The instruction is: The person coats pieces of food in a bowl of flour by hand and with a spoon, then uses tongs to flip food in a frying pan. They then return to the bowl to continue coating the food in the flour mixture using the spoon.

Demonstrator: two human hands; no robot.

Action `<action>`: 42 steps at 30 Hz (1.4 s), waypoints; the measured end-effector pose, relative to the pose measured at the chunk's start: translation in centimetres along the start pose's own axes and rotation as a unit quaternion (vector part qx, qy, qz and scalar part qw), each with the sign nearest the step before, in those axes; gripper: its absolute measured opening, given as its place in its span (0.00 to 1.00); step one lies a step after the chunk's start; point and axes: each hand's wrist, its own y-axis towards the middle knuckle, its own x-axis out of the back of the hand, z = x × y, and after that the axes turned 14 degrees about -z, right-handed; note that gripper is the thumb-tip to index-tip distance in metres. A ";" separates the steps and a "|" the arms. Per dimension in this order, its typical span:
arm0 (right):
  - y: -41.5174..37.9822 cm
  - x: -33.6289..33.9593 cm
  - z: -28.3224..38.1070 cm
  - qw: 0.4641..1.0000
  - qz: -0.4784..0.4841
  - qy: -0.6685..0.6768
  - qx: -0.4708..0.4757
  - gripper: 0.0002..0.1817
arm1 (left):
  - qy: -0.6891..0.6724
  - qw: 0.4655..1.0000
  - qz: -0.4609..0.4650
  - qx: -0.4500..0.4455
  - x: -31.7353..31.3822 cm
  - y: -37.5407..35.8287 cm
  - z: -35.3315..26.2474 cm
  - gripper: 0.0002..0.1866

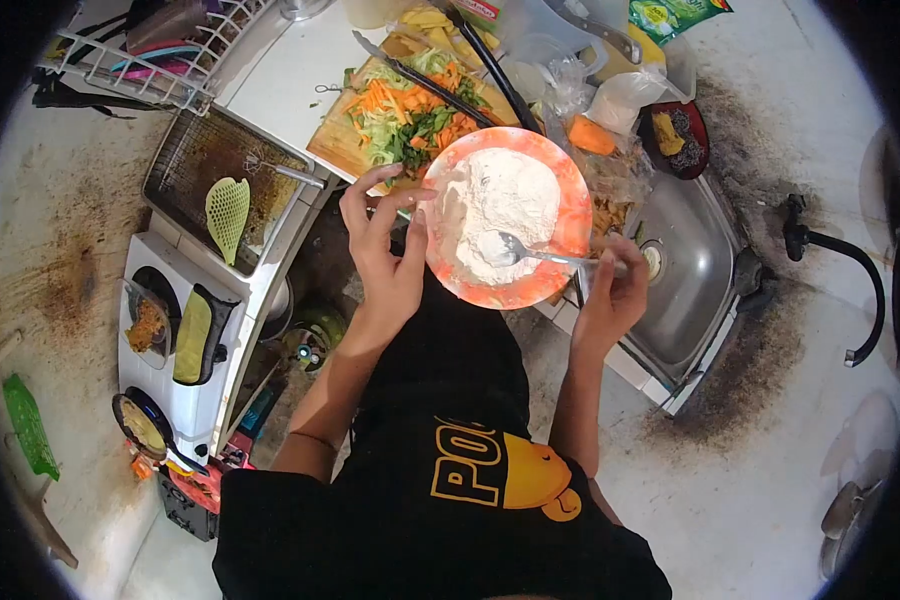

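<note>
An orange-and-white plate [572,190] stands in front of me at the counter's edge, with a mound of white flour [515,195] on it. My right hand [612,290] is closed around the handle of a metal spoon [545,255], whose bowl rests in the flour near the plate's lower middle. Beside the plate's left rim is my left hand [385,245], fingers apart and curved, with fingertips right at the rim. Behind the plate, shredded carrot and green vegetables [410,110] lie on a wooden cutting board [338,138], with a knife [420,78] across them.
At the right is a metal sink [685,265] with a black faucet [840,245]. A carrot piece [592,135] and plastic bags sit behind the plate. On the left are a white stove [195,400], a green slotted spatula [228,215], a small pan [142,425] and a dish rack [170,70].
</note>
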 end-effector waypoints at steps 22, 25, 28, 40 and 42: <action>3.8 -9.7 3.4 0.774 0.171 -0.274 0.544 0.04 | 0.005 0.995 -0.075 0.060 4.7 -0.9 2.5 0.09; 3.9 -9.8 3.3 0.792 0.180 -0.269 0.518 0.04 | 0.012 0.995 -0.076 0.056 4.8 -1.0 2.5 0.10; 4.0 -10.1 3.0 0.784 0.194 -0.278 0.520 0.05 | 0.010 0.996 -0.071 0.060 4.6 -0.9 2.4 0.09; 4.5 -8.7 3.4 0.822 0.195 -0.246 0.475 0.07 | -0.008 0.995 -0.070 0.071 4.4 -0.8 2.5 0.09; 4.4 -8.4 3.7 0.813 0.195 -0.249 0.488 0.07 | -0.011 0.995 -0.067 0.070 4.3 -0.7 2.6 0.09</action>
